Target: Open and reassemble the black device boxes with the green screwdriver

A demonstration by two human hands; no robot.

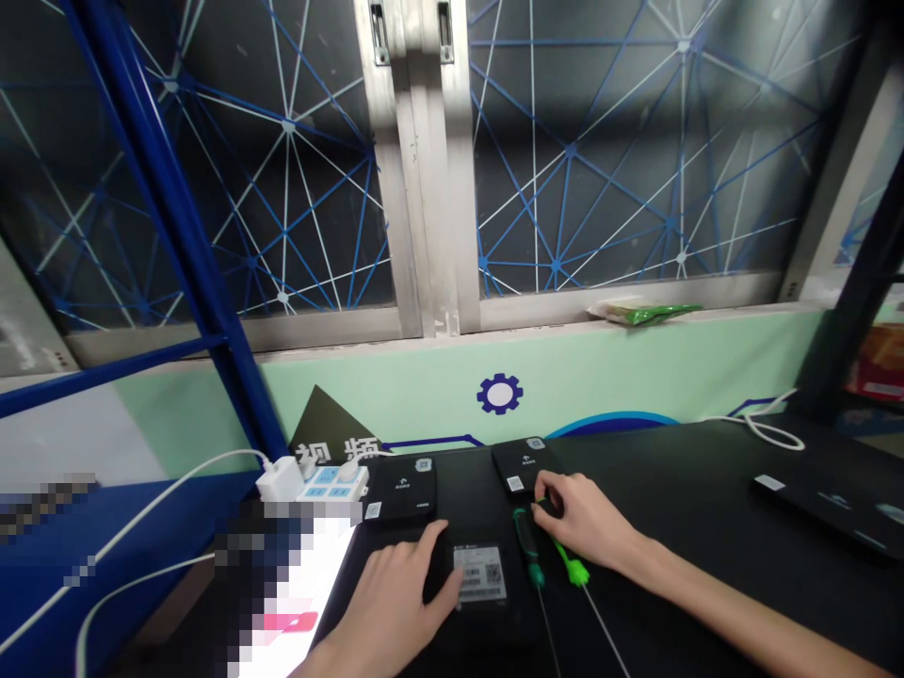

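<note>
My left hand (395,598) is spread over a black box (473,626) with a white label, its thumb at the label's left edge and its fingers apart. My right hand (586,518) has curled fingers at the handle end of a bright green screwdriver (577,572), whose shaft points toward me. Part of that handle is hidden behind the fingers. A dark green screwdriver (527,541) lies just left of it, roughly parallel. Beyond the right hand's fingertips sits a flat black box (519,461) with small stickers. Another such box (401,490) rests beyond my left hand.
A white power strip (331,485) with plugs and cables stands at the left, beside a bright, pixelated area. Farther right are a third black device (826,508) and a looped white cable (773,435). A blue metal post (176,226) rises at the left; windows stand behind the table.
</note>
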